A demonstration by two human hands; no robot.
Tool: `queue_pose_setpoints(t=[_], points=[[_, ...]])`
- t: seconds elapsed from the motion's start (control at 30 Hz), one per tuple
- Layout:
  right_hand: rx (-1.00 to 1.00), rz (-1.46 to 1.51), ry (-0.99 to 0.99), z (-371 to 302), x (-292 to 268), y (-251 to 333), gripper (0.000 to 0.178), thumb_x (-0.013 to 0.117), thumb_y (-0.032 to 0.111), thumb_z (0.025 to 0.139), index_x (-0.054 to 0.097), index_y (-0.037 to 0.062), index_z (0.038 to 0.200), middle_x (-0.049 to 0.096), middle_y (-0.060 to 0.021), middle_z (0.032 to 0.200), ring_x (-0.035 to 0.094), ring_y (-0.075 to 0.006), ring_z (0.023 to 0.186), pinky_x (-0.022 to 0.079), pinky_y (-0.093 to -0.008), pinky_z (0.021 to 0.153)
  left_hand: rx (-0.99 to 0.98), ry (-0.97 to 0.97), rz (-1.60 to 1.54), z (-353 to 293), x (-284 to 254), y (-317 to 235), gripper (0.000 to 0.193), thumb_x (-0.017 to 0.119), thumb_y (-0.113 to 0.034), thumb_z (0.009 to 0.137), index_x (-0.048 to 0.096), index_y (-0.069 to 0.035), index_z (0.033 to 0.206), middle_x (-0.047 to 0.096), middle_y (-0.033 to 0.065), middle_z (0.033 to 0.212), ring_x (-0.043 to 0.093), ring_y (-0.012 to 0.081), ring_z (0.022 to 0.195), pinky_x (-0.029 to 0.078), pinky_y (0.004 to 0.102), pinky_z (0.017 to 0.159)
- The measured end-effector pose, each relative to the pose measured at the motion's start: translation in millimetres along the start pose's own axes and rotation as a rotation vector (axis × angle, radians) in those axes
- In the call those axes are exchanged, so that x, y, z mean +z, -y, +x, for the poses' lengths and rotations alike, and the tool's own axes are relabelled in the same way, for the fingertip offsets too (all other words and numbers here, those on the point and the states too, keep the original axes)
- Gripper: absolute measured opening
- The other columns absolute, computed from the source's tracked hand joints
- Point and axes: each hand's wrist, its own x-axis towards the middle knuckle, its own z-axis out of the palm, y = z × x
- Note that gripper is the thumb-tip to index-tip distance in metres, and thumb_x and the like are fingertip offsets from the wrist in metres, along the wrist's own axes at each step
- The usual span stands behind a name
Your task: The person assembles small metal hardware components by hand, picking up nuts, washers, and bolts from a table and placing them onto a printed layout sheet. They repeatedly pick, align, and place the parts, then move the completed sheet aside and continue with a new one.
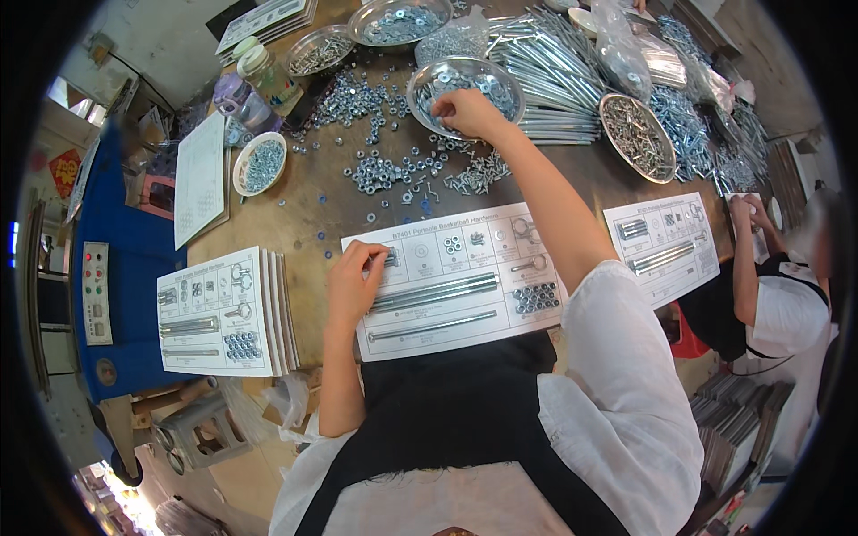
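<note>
The right hand [466, 113] is stretched out to the metal bowl of washers [465, 89] at the far side of the desk [313, 201]. Its fingers are curled at the bowl's near rim and appear pinched on small parts, but whether anything is actually gripped cannot be told. The left hand [353, 284] is laid flat, released, on the hardware layout card [456, 281] at the near desk edge, fingertips at the upper left corner, nothing held.

The card is already loaded: long bolts [435, 293] along the middle, a cluster of nuts [534, 297] at right, small pieces in the upper pockets.

For the pick to be done well:
- Washers are best taken in a light pinch, few at a time, so that the count is kept.
- The card should be kept pinned by the left hand, so that placed parts are not shifted.
- The sleeve should be carried clear of the loose nuts and screws [402, 170] scattered between bowl and card.

A stack of filled cards [223, 313] lies just left. Another person's hands [746, 214] are busy at a second card [661, 246] to the right.
</note>
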Motion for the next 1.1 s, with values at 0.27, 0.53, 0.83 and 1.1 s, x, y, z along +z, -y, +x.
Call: queue_pose_setpoints(t=[0.27,0.53,0.83,1.1], points=[[-0.048,0.009,0.050,-2,-5,-4,0.029,0.075,0.012,0.074,0.073,0.0104,0.103,0.073,-0.0074,0.092,0.071,-0.0256,0.089,0.055,-0.0374,0.081,-0.020,0.063,0.045,2,4,4,0.010,0.066,-0.010,0.093,0.068,-0.004,0.100,0.064,0.0083,0.088,0.063,0.0214,0.073,0.050,0.0308,0.068],[0.029,-0.004,0.070,6,-3,-6,0.034,0.077,0.017,0.074,0.070,0.0135,0.107,0.073,-0.0045,0.102,0.069,-0.0254,0.096,0.055,-0.0387,0.083,0.007,0.071,0.054,7,8,3,0.010,0.066,-0.010,0.093,0.069,-0.004,0.100,0.064,0.0088,0.087,0.064,0.0213,0.072,0.051,0.0309,0.067],[0.079,-0.156,0.192,17,-12,-1,0.041,0.078,0.023,0.073,0.064,0.0117,0.110,0.072,-0.0023,0.101,0.070,-0.0246,0.096,0.055,-0.0394,0.083,0.027,0.059,0.054,2,9,-1,0.009,0.068,-0.010,0.092,0.069,-0.004,0.099,0.066,0.0075,0.087,0.065,0.0212,0.074,0.052,0.0306,0.068],[0.064,-0.061,0.047,10,-9,5,0.044,0.078,0.024,0.072,0.063,0.0089,0.111,0.073,-0.0048,0.097,0.070,-0.0263,0.094,0.055,-0.0390,0.082,0.061,0.048,0.046,3,12,3,0.008,0.068,-0.010,0.091,0.070,-0.005,0.097,0.067,0.0072,0.087,0.066,0.0209,0.073,0.051,0.0310,0.066]])
